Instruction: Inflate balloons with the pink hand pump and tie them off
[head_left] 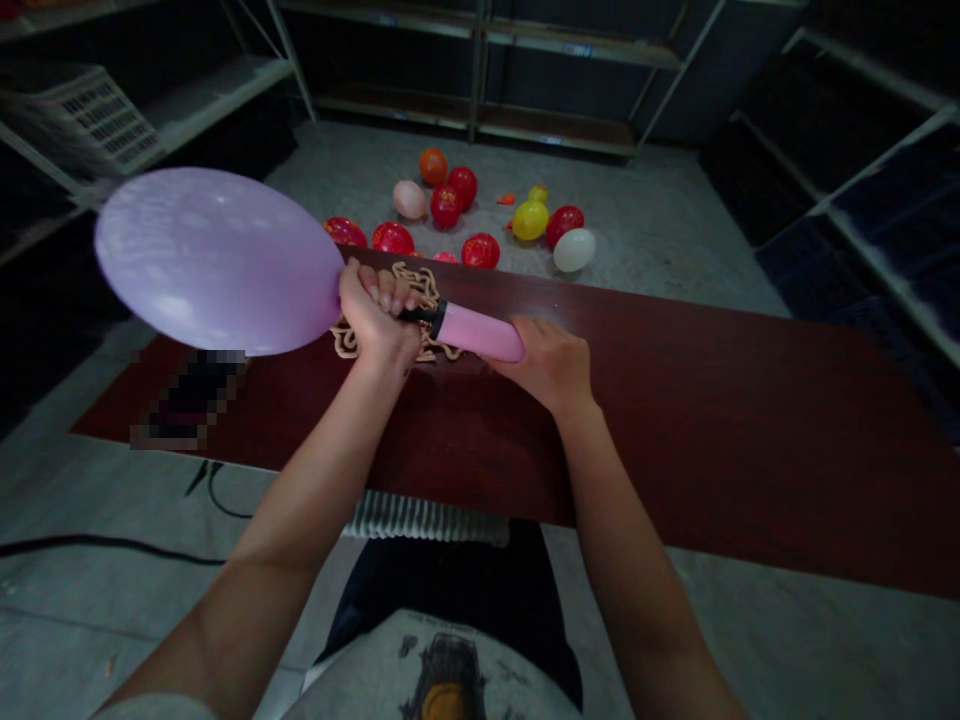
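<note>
A large inflated purple balloon point(217, 262) points to the left, its neck end at my left hand point(379, 310). My left hand is closed round that neck and the black front end of a pink balloon pump point(476, 332); the nozzle itself is hidden by the fingers. At the pump's right end, my right hand point(551, 360) is wrapped round the pink barrel. Under the pump, a heap of tan, uninflated long balloons or bands point(420, 283) lies on the dark red table point(675, 420); I cannot tell which.
Several inflated balloons, among them a yellow balloon point(530, 221) and a white balloon point(574, 250), lie on the floor beyond the table. A blurred dark object point(191, 398) is on the table's left end. Shelves point(555, 130) and a white crate point(105, 115) stand around.
</note>
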